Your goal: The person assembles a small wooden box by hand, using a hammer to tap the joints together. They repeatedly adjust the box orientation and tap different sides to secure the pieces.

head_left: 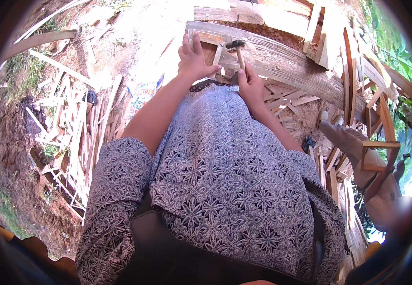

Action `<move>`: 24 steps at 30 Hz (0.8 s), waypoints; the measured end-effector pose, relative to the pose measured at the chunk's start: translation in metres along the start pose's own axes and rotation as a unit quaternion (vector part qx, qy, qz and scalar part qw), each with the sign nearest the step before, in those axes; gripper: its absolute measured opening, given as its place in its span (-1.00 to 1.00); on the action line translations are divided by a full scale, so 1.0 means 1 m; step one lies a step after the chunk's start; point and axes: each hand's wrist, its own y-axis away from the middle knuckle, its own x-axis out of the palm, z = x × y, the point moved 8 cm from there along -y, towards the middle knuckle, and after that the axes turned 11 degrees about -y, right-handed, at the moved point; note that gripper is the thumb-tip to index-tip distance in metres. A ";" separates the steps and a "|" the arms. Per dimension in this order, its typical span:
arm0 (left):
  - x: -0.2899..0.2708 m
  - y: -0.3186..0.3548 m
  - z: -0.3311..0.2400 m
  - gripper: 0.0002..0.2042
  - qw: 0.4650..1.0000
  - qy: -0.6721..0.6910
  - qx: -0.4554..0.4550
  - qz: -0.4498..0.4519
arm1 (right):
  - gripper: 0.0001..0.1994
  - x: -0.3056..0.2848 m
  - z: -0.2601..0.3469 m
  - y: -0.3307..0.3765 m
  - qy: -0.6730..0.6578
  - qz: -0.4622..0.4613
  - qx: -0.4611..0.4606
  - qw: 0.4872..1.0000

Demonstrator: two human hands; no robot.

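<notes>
A small wooden frame (209, 37) lies on a thick weathered plank (277, 52) ahead of me. My left hand (195, 61) is at the frame's left side, with its fingers stretched apart and the thumb reaching out to the right. Whether its fingertips press on the wood is hard to tell in the glare. In my right hand (251, 88) is a hammer (240, 58), gripped by its light wooden handle. The dark hammer head is raised beside the frame's right side, apart from my left hand. A thin nail-like rod (237, 20) stands up at the plank's far edge.
Wood offcuts (99, 118) are heaped on the left, near a printed plastic sack (143, 97). More scraps (282, 97) lie beneath the plank. Upright boards (327, 42) stand at the far right. A co-worker (358, 152) sits at the right near another wooden frame (381, 144).
</notes>
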 end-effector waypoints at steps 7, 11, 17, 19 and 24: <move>0.000 -0.003 -0.002 0.39 1.000 0.014 0.002 0.015 | -0.65 -0.017 0.074 -0.009 -0.149 0.009 -0.085 0.985; 0.008 -0.008 -0.005 0.42 0.999 0.033 0.022 0.003 | -0.65 -0.020 0.055 -0.005 -0.105 -0.001 -0.151 0.983; 0.008 -0.009 -0.005 0.42 0.999 0.033 0.012 0.001 | -0.63 -0.021 0.031 -0.009 -0.066 0.028 -0.041 0.997; 0.008 -0.005 -0.003 0.42 0.999 0.033 0.020 0.009 | -0.61 -0.029 0.061 -0.007 -0.219 0.030 -0.108 0.969; 0.006 -0.005 -0.005 0.42 1.000 -0.012 0.008 0.010 | -0.63 0.003 -0.011 -0.009 0.033 0.073 0.012 0.997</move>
